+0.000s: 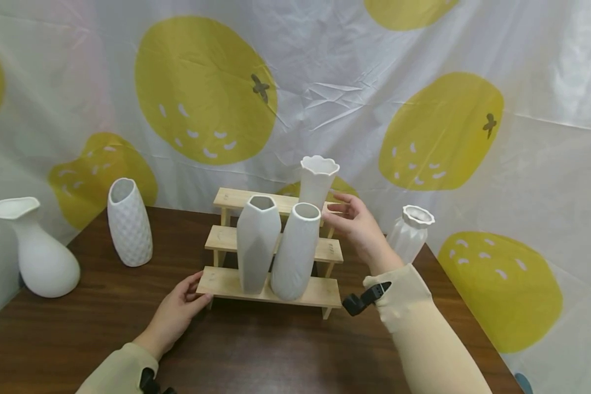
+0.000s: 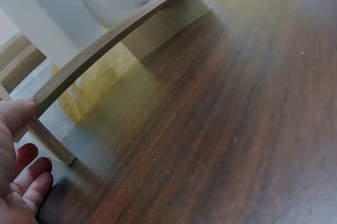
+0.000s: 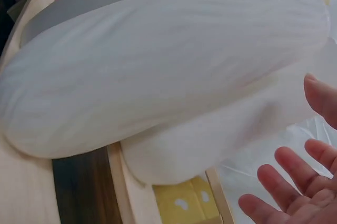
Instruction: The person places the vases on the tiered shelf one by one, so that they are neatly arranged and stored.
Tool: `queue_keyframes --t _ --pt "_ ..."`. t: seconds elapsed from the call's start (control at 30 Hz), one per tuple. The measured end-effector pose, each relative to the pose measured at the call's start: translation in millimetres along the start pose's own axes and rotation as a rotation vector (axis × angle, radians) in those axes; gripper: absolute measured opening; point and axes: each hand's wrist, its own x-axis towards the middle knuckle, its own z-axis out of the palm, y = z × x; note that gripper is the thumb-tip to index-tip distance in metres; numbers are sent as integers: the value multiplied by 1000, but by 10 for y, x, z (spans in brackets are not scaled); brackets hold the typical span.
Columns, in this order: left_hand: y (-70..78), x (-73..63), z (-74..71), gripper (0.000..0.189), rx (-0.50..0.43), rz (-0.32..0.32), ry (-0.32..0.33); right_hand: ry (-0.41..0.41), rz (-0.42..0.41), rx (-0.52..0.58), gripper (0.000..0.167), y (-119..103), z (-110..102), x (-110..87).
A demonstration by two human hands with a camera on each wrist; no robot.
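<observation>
A three-step wooden stand [image 1: 226, 279] stands on the table. My left hand [image 1: 174, 312] holds the left end of its lowest step, thumb on the edge in the left wrist view. Two white vases stand on that step: a faceted vase [image 1: 258, 246] and a smooth rounded vase [image 1: 295, 257] to its right. Behind them rises a white vase with a scalloped rim [image 1: 317, 178]; in the right wrist view its base rests on the middle step. My right hand [image 1: 357, 227] is beside the scalloped vase, fingers spread [image 3: 295, 182] and apart from it.
On the left of the brown table [image 1: 256, 355] stand a long-necked vase [image 1: 46, 262] and a diamond-textured vase [image 1: 130, 230]. A ribbed vase [image 1: 409, 238] is at the right, partly behind my right arm. A fruit-print curtain [image 1: 325, 98] hangs behind.
</observation>
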Motion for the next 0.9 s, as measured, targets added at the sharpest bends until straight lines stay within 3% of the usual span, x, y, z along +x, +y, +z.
queue_keyframes --t 0.23,0.53,0.77,0.9 --pt "21 -8 -2 74 1 6 8 126 -49 -8 51 203 -97 -282" --pt "-2 -5 3 79 4 5 7 261 -58 -43 37 579 -35 -673" --pt "26 -23 0 76 3 2 5 305 24 -62 41 992 81 -843" --pt "33 -32 3 75 -5 7 4 276 50 -102 47 1205 125 -907"
